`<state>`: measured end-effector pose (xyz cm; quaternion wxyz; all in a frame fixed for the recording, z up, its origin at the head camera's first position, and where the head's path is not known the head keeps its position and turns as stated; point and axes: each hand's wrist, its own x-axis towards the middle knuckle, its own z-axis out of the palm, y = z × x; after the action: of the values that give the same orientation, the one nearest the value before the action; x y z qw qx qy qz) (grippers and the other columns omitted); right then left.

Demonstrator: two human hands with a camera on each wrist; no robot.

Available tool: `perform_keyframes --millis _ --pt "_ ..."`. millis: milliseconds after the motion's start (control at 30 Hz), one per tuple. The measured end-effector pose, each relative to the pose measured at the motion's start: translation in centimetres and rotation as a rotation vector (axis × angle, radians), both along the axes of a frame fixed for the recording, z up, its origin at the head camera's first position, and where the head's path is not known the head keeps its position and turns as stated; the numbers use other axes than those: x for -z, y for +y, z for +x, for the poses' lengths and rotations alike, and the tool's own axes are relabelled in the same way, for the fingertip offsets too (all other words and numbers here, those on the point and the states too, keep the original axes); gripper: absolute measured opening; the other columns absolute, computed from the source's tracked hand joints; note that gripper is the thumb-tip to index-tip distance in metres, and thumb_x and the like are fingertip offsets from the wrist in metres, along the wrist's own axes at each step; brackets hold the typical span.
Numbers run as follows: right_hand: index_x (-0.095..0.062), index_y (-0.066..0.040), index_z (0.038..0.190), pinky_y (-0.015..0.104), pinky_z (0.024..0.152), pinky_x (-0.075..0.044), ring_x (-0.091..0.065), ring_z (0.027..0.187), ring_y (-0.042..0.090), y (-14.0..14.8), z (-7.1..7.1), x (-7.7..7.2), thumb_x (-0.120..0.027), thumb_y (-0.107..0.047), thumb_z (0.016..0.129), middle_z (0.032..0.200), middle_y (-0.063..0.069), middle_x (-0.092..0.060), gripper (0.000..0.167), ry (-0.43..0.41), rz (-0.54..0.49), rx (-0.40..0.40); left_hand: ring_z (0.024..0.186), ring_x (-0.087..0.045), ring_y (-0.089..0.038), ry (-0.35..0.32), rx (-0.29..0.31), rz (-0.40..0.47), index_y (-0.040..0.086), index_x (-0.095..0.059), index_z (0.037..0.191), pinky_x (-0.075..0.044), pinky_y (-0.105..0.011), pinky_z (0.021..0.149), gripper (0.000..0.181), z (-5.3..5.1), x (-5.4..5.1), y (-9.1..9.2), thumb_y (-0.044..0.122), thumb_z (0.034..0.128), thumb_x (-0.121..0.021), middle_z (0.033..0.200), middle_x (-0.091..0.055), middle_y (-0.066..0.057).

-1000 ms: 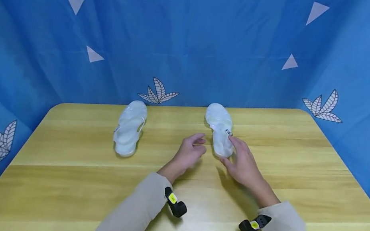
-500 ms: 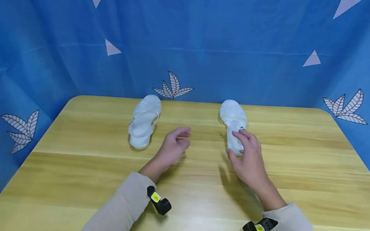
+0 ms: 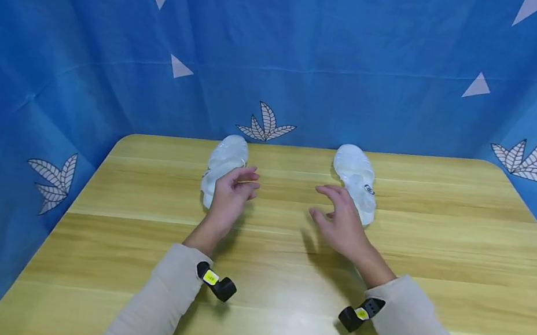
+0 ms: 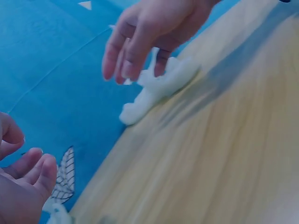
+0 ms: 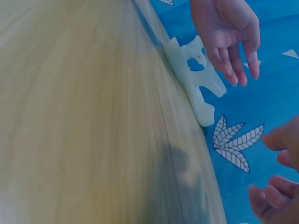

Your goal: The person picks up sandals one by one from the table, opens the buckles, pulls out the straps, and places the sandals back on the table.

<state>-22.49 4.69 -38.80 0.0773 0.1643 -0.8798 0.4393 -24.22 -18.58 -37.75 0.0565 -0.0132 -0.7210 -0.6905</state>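
Observation:
Two white sandals stand apart near the back of the table. The left sandal (image 3: 226,158) is partly covered in the head view by my left hand (image 3: 227,199), whose fingers are loosely bent with nothing in them. My right hand (image 3: 343,226) hovers in front of the heel end of the right sandal (image 3: 358,184), fingers relaxed and spread from the thumb. In the right wrist view the cut-out straps of the left sandal (image 5: 191,79) show below my left hand (image 5: 229,37). The left wrist view has the right sandal (image 4: 161,86) behind my right hand (image 4: 149,35).
The table (image 3: 271,285) has a light wood-grain top with rounded back corners. A blue curtain (image 3: 321,35) printed with leaves and triangles hangs behind it and at both sides. Black wrist cameras sit on both cuffs, such as the left one (image 3: 216,281).
My left hand has moved left from near the right sandal to the left one. My right hand has drawn back leftward from the right sandal. The head view has shifted; both sandals look unmoved.

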Motion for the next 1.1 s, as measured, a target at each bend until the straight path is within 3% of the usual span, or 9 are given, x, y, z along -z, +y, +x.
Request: perform_keyframes --millis 233,433,533,667,767,967,1100 --pt "-0.05 -0.001 0.131 0.042 0.08 -0.053 -0.046 0.119 0.038 -1.7 -1.0 0.2 -0.062 -0.01 0.089 0.13 0.019 -0.046 0.044 -0.09 -0.046 -0.035 0.084 -0.063 -0.011 -0.007 -0.08 0.056 -0.005 -0.054 0.123 -0.055 -0.031 0.078 0.032 -0.5 -1.0 -2.4 -0.005 0.091 -0.05 0.114 -0.057 -0.023" --pt "-0.049 -0.006 0.134 0.044 0.087 -0.05 -0.049 0.12 0.035 -3.3 -1.9 -0.1 -0.06 -0.014 0.092 0.133 0.016 -0.048 0.044 -0.162 -0.042 -0.064 0.102 -0.059 -0.036 -0.025 -0.126 0.045 -0.001 -0.054 0.125 -0.052 -0.02 0.07 0.034 -0.6 -1.8 -4.4 -0.004 0.0913 -0.05 0.119 -0.056 -0.023" --pt "-0.048 -0.005 0.134 0.045 0.089 -0.049 -0.049 0.12 0.034 -4.2 -2.5 -0.1 -0.059 -0.014 0.092 0.135 0.016 -0.047 0.044 -0.198 -0.072 -0.086 0.103 -0.057 -0.037 0.0 -0.171 -0.015 0.0 -0.056 0.123 -0.05 -0.018 0.067 0.034 -0.8 -1.9 -5.2 -0.004 0.0901 -0.05 0.119 -0.057 -0.023" --pt "-0.047 -0.004 0.134 0.043 0.089 -0.049 -0.052 0.118 0.032 -5.4 -3.3 -0.1 -0.058 -0.014 0.093 0.135 0.017 -0.048 0.043 -0.233 -0.106 -0.111 0.097 -0.055 -0.028 0.04 -0.275 -0.107 -0.001 -0.06 0.117 -0.045 -0.02 0.071 0.032 -1.3 -1.5 -6.1 -0.004 0.0874 -0.048 0.116 -0.059 -0.023" --pt "-0.049 -0.005 0.133 0.041 0.087 -0.05 -0.055 0.114 0.031 -6.3 -3.9 -0.3 -0.058 -0.014 0.093 0.131 0.019 -0.051 0.041 -0.25 -0.122 -0.11 0.092 -0.052 -0.023 0.025 -0.333 -0.154 -0.002 -0.062 0.113 -0.042 -0.023 0.075 0.03 -1.6 -1.1 -6.7 -0.003 0.0856 -0.05 0.114 -0.06 -0.021" --pt "-0.051 -0.003 0.129 0.039 0.086 -0.049 -0.056 0.108 0.029 -8.1 -5.1 -0.3 -0.057 -0.013 0.093 0.124 0.019 -0.055 0.038 -0.282 -0.145 -0.092 0.091 -0.051 -0.024 -0.085 -0.333 -0.254 -0.002 -0.06 0.117 -0.043 -0.028 0.074 0.03 -2.2 0.1 -7.7 0.004 0.0873 -0.056 0.117 -0.058 -0.018" --pt "-0.051 -0.002 0.129 0.038 0.087 -0.049 -0.057 0.106 0.028 -9.5 -5.9 -0.1 -0.057 -0.014 0.094 0.121 0.016 -0.058 0.038 -0.312 -0.153 -0.088 0.097 -0.051 -0.023 -0.169 -0.306 -0.245 -0.001 -0.059 0.119 -0.044 -0.028 0.076 0.03 -2.6 1.0 -8.3 0.01 0.0914 -0.056 0.117 -0.056 -0.015"
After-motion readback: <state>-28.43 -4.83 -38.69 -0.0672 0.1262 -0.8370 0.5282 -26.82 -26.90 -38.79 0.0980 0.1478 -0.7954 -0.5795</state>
